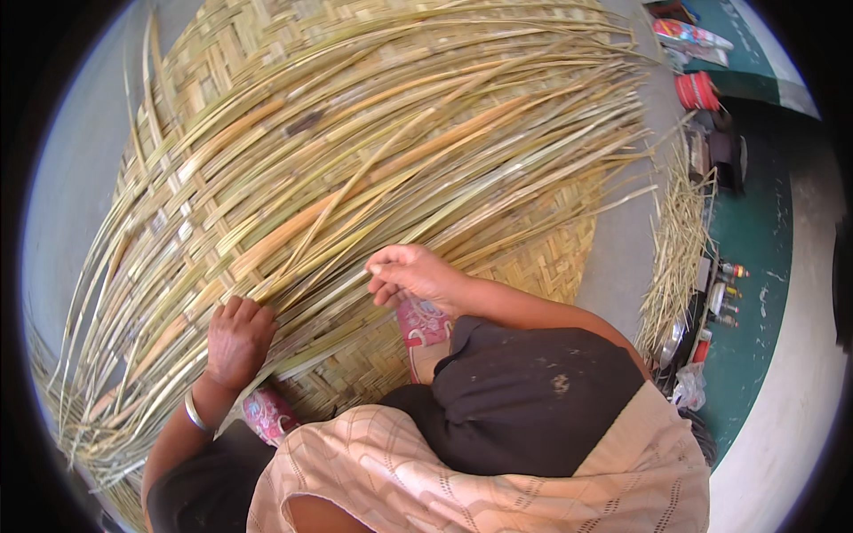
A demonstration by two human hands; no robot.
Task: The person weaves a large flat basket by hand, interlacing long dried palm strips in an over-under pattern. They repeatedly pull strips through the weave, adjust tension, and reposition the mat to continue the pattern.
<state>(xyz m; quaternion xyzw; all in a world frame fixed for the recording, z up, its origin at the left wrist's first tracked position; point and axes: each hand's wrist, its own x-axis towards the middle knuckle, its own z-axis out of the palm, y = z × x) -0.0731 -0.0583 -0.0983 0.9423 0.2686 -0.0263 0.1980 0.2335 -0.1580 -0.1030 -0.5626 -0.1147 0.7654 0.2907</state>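
Bamboo strips (373,169) under both hands, left hand (238,342), right hand (410,275).

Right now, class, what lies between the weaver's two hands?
In the head view, loose bamboo strips fan across the woven mat between the left hand and the right hand; nothing else lies there.

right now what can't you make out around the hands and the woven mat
Head view only:
- Left hand: palm and fingertips pressed down on the strips, grip hidden.
- Right hand: whether it pinches a strip, fingers curl over it.
- Woven mat: near edge covered by knees and sandals.
- Small bottles: too small, bent by the rim.
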